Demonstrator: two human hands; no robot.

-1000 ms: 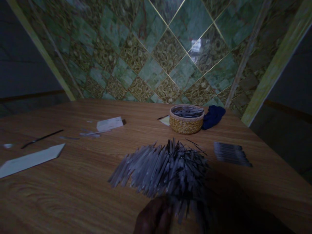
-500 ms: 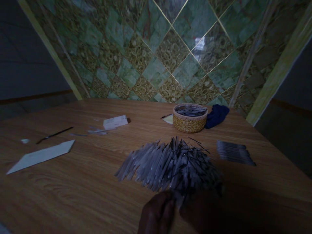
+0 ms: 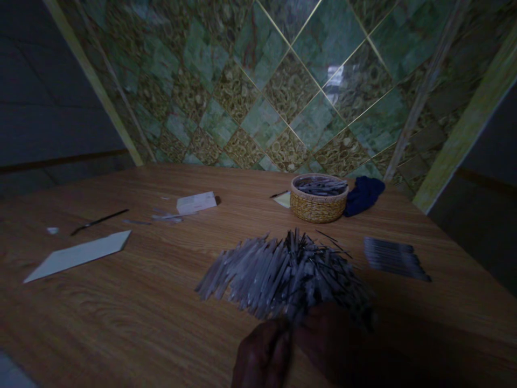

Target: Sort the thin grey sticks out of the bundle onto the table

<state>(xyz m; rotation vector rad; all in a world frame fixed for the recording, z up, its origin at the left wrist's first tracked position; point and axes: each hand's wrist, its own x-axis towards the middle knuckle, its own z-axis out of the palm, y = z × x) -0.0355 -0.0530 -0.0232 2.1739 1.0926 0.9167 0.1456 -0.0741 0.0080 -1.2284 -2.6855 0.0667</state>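
A fanned heap of thin dark sticks, many in clear plastic sleeves [image 3: 258, 275], lies on the wooden table [image 3: 161, 302]. At its near edge my left hand [image 3: 262, 350] is closed, its fingers curled together; what they hold, if anything, is too dark to make out. My right hand [image 3: 329, 334] is beside it, against the near side of the heap. Shadow hides its fingertips. To the right, a neat row of the same sleeved sticks [image 3: 393, 257] lies flat.
Behind the heap stands a round woven basket [image 3: 319, 209] full of similar sticks, with a dark blue cloth [image 3: 364, 195] beside it. Leftward are a white box [image 3: 196, 202], loose clear sleeves [image 3: 169, 217], a dark thin stick [image 3: 100, 221] and a pale flat card [image 3: 81, 256]. A tiled wall [image 3: 283, 108] rises behind.
My right hand has moved slightly up and forward onto the heap's near edge. My left hand stays low in nearly the same place. The view has shifted slightly.
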